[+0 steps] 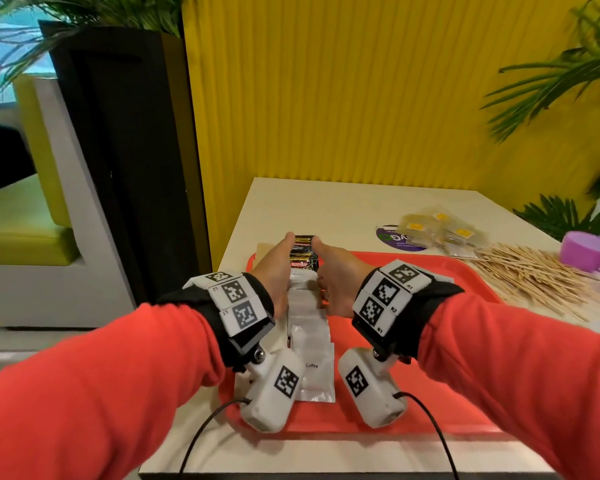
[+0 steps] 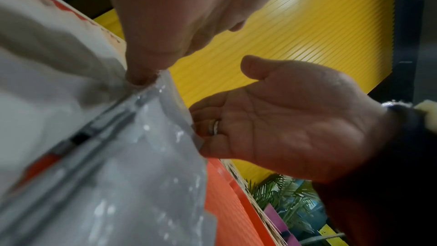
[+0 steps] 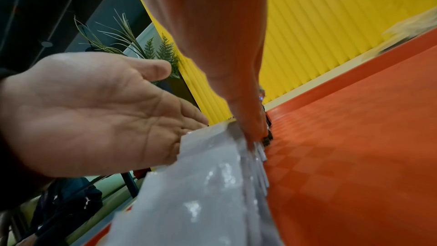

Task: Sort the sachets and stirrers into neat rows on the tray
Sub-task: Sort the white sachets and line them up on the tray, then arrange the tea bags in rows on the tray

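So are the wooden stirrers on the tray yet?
No, the wooden stirrers lie piled on the table, right of the red tray.

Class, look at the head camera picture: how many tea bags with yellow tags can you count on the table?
3 tea bags show yellow tags, piled together off the red tray, on the table beyond its far right corner, beside the wooden stirrers. More may be hidden in the pile.

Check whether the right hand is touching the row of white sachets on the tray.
Touching. The left wrist view shows the right hand with its straight fingers pressed against the side edge of the white sachets; the head view agrees.
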The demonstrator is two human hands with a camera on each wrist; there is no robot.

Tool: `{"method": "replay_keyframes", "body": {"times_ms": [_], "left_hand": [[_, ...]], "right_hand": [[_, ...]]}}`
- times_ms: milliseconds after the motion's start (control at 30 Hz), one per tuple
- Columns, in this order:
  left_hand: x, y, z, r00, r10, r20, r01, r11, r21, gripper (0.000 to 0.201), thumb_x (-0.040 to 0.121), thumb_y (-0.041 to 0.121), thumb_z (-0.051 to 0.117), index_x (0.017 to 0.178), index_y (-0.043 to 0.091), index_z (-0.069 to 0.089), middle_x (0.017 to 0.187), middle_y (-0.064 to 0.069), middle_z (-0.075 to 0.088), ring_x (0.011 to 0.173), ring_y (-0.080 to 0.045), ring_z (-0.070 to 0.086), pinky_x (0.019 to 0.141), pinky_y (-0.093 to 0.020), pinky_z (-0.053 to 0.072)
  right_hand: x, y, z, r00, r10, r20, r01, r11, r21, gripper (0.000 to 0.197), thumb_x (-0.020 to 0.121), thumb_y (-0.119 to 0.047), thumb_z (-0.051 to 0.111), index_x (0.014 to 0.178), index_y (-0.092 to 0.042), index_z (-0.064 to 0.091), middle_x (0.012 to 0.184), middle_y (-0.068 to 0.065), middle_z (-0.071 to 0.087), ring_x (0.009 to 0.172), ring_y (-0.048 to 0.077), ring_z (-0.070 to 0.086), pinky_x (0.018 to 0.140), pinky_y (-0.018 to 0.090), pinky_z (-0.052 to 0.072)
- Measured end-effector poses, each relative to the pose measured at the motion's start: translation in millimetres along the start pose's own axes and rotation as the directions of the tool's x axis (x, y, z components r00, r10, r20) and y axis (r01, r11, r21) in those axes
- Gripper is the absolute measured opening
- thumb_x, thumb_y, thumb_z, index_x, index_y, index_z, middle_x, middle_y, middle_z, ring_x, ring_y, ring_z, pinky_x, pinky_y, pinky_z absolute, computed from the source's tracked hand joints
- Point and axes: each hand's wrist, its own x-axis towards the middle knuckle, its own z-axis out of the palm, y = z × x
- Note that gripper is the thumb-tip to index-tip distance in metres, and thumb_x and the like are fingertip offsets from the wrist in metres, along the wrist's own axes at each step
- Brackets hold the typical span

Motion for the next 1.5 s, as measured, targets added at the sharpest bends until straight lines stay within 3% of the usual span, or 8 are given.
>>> {"method": "replay_keyframes", "body": {"times_ms": [100, 233, 333, 500, 600, 933, 1067, 1500], "left_hand": [[8, -5, 1, 0.995, -0.028, 0.098, 0.039, 0.994, -0.106, 0.061, 0.094, 0.060, 0.028, 0.113, 0.012, 0.061, 0.097, -0.018, 0.068, 0.079, -0.026, 0.065, 0.073, -0.035, 0.051], [8, -8, 6, 1.000, 0.013, 0.028, -0.011, 0.998, -0.060, 0.051, 0.095, 0.054, 0.034, 0.106, 0.011, 0.058, 0.075, -0.015, 0.069, 0.078, -0.026, 0.063, 0.076, -0.037, 0.051], [2, -5, 9, 0.999, 0.009, 0.037, -0.007, 0.998, -0.056, 0.063, 0.094, 0.056, 0.035, 0.139, 0.012, 0.036, 0.120, -0.021, 0.059, 0.099, -0.029, 0.062, 0.084, -0.040, 0.049], [0, 1, 8, 0.999, 0.047, 0.001, -0.047, 0.998, -0.047, 0.054, 0.098, 0.051, 0.028, 0.140, 0.019, 0.036, 0.102, 0.001, 0.051, 0.118, -0.025, 0.052, 0.086, -0.031, 0.041], [1, 11, 9, 0.989, 0.135, -0.067, -0.133, 0.991, 0.034, 0.057, 0.098, 0.049, 0.030, 0.147, 0.021, 0.024, 0.146, -0.004, 0.037, 0.139, -0.021, 0.028, 0.111, -0.035, 0.022], [-2, 66, 60, 0.955, 0.298, 0.004, -0.289, 0.921, 0.260, 0.034, 0.096, 0.028, 0.047, 0.129, 0.019, 0.048, 0.148, -0.004, 0.032, 0.136, -0.024, 0.029, 0.106, -0.037, 0.027], [18, 80, 102, 0.970, 0.239, 0.037, -0.235, 0.898, 0.371, 0.009, 0.093, 0.023, 0.052, 0.084, 0.023, 0.051, 0.126, -0.004, 0.044, 0.119, -0.023, 0.042, 0.096, -0.035, 0.039], [124, 90, 232, 0.972, 0.187, 0.140, -0.231, 0.669, 0.707, 0.038, 0.096, 0.020, 0.049, 0.127, 0.000, 0.052, 0.135, -0.018, 0.049, 0.122, -0.031, 0.049, 0.090, -0.033, 0.043]], "right_hand": [[2, 2, -4, 1.000, 0.000, 0.017, -0.001, 1.000, 0.031, 0.061, 0.093, -0.057, 0.035, 0.137, -0.014, 0.034, 0.078, 0.005, 0.044, 0.055, 0.016, 0.041, 0.045, 0.020, 0.032], [6, 2, -3, 0.999, -0.035, 0.018, 0.033, 0.996, 0.078, 0.068, 0.094, -0.055, 0.037, 0.141, -0.007, 0.028, 0.093, 0.008, 0.047, 0.064, 0.016, 0.048, 0.047, 0.021, 0.040], [7, 3, 0, 0.999, -0.022, 0.043, 0.018, 0.996, 0.082, 0.072, 0.092, -0.058, 0.038, 0.139, -0.003, 0.032, 0.091, 0.011, 0.048, 0.061, 0.018, 0.048, 0.046, 0.019, 0.044], [8, -1, -10, 0.995, -0.055, 0.087, 0.043, 0.991, 0.127, 0.071, 0.095, -0.055, 0.032, 0.147, -0.009, 0.018, 0.141, 0.011, 0.040, 0.123, 0.025, 0.047, 0.099, 0.038, 0.042], [4, -11, -23, 0.994, -0.093, 0.051, 0.090, 0.993, 0.072, 0.073, 0.095, -0.056, 0.028, 0.149, -0.010, 0.012, 0.156, 0.014, 0.012, 0.144, 0.030, 0.012, 0.116, 0.045, 0.015], [-7, -44, -99, 0.924, -0.367, -0.111, 0.362, 0.930, -0.062, 0.023, 0.092, -0.001, 0.046, 0.072, -0.011, 0.050, 0.071, 0.009, 0.050, 0.061, 0.014, 0.049, 0.055, 0.020, 0.038], [-5, -52, -144, 0.843, -0.494, -0.214, 0.455, 0.866, -0.208, 0.024, 0.087, 0.008, 0.050, 0.074, -0.010, 0.056, 0.067, 0.011, 0.056, 0.058, 0.017, 0.055, 0.054, 0.020, 0.045], [56, -48, -292, 0.750, -0.580, -0.317, 0.281, 0.714, -0.641, 0.013, 0.088, -0.014, 0.056, 0.099, -0.014, 0.062, 0.090, 0.005, 0.058, 0.084, 0.021, 0.054, 0.071, 0.028, 0.041]]}}
